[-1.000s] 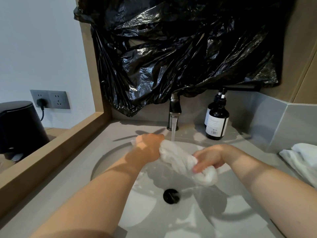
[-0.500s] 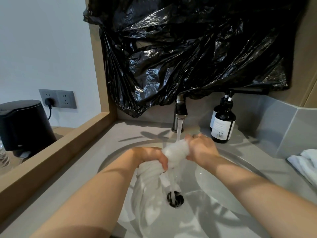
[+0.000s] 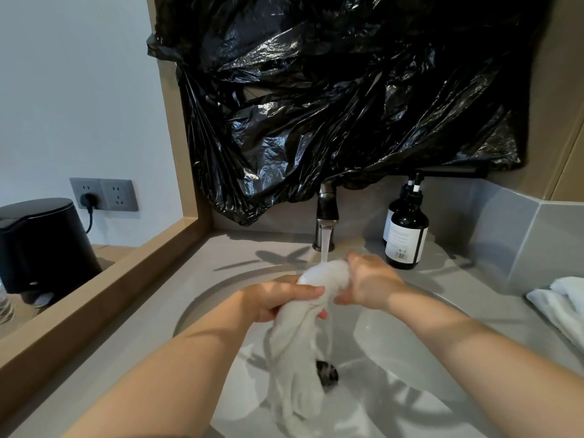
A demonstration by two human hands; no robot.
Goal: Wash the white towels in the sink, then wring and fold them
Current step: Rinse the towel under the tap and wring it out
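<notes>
The soaked white cloth towel (image 3: 303, 336) was held bunched between the two hands. Its upper knot was lifted straight into the stream of water (image 3: 325, 248) falling from the dark metal tap (image 3: 327, 216) just beyond the knuckles, presumably so that the flow was driven through the thickest folds. The rest of the cloth was left to hang below the left hand (image 3: 278, 298) into the round pale-grey sink basin (image 3: 395, 336). Its tail trailed beside the black drain (image 3: 327, 373), so that run-off was kept inside the bowl.

The left hand was closed round the towel's neck — thumb laid across the top, fingers curled beneath. The right hand (image 3: 369, 282) was clamped on the bunched end from the opposite side, its fingers wrapped about the cloth. The two fists were set close together on the one towel.

Rinsing was judged to be the step in hand; wringing and folding were not yet done. More folded white towels (image 3: 562, 308) lay well to the right of the right forearm, and a dark pump bottle with a white label (image 3: 407, 232) stood just beyond the right hand.
</notes>
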